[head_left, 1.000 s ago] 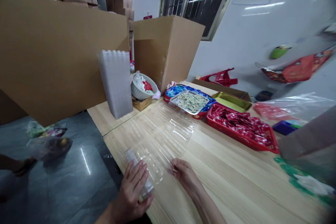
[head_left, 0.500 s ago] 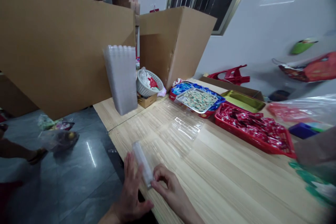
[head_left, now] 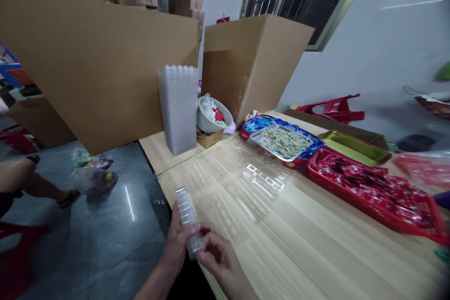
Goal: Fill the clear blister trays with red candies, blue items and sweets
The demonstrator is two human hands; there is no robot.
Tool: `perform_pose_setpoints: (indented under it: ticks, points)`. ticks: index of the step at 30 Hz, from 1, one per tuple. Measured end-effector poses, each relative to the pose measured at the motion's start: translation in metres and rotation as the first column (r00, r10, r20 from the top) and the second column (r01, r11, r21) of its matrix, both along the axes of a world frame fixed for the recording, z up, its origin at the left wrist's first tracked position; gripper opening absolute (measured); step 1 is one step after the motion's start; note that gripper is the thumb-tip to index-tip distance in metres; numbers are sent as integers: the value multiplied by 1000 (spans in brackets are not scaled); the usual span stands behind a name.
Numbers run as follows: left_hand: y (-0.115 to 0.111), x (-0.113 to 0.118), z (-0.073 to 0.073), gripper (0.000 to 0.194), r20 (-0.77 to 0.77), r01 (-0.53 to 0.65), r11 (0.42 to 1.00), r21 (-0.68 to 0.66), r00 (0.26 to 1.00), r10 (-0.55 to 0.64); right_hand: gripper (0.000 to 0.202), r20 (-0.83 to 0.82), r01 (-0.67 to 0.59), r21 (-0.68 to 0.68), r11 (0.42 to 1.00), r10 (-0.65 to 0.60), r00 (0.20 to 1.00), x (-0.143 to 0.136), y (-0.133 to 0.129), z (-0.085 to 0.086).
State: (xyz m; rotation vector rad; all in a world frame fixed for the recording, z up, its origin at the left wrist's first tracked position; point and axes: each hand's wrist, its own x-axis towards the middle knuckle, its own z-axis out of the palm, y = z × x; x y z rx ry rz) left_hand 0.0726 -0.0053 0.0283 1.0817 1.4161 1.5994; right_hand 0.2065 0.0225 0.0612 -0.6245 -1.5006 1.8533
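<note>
"Tabletop [head_left: 305,229] condition?"
"Pale wood grain; one seam [head_left: 181,162] crosses near the far end."
"Resting directly on it?"
"Clear plastic pieces [head_left: 263,187], lying flat; beyond the seam, a tall translucent stack [head_left: 179,112], upright; beside that, a small box [head_left: 210,139]; to the right, a blue-and-red container [head_left: 258,124] and a red basket [head_left: 346,197] of packets [head_left: 372,183]."

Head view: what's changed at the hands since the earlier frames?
Right hand moved left and nearer, onto the near end of the clear plastic bundle. Left hand went from lying over the bundle, to open beside it, to gripping it, thumb across. Camera turned left. Tall plastic stack, white basket and red tray stayed put.
</note>
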Motion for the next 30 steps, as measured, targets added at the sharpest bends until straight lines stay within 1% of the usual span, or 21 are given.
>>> perform_pose_setpoints:
  ticks: [1,2,3,5,7,10,14,17,19,22,25,27,28,30]
  points:
    - [-1,-3,4,70,176,3,999,-55,984,6,32,0,-14,1,1000,14,1000,-4,1,0]
    - [-1,-7,8,70,335,11,993,-114,942,28,32,-3,-28,-9,1000,28,1000,-8,1,1]
    - [-3,-10,11,69,449,18,985,-170,891,61,32,-9,-42,-26,999,42,999,-11,2,0]
    - [-6,-18,18,62,531,14,970,-242,839,120,31,-26,-67,-62,996,66,997,-19,2,-1]
    - [-9,-25,24,56,559,4,961,-275,814,157,28,-45,-92,-84,992,88,995,-27,2,-3]
    - [-13,-37,28,57,596,20,950,-313,783,180,23,-72,-105,-105,989,98,993,-37,0,-7]
    - [-15,-53,25,63,611,10,946,-323,766,200,22,-71,-105,-151,983,95,993,-52,-2,-9]
    - [-15,-63,20,56,606,-10,947,-321,766,214,28,-73,-109,-165,980,98,992,-63,-2,-11]
    - [-15,-68,15,50,608,-9,945,-328,763,218,33,-70,-113,-151,982,103,992,-70,1,-15]
    - [-15,-77,7,45,625,23,948,-318,757,191,42,-34,-122,-95,988,120,992,-77,8,-22]
    - [-14,-86,2,47,620,20,957,-289,766,171,47,1,-197,-8,980,197,980,-82,18,-30]
    - [-12,-91,0,48,621,11,951,-307,760,192,48,20,-243,41,969,242,970,-84,22,-36]
    - [-11,-94,-1,47,629,14,945,-327,749,207,49,32,-244,55,968,242,970,-86,23,-39]
    - [-8,-99,-2,42,651,15,932,-362,720,241,47,74,-204,63,977,199,977,-92,25,-46]
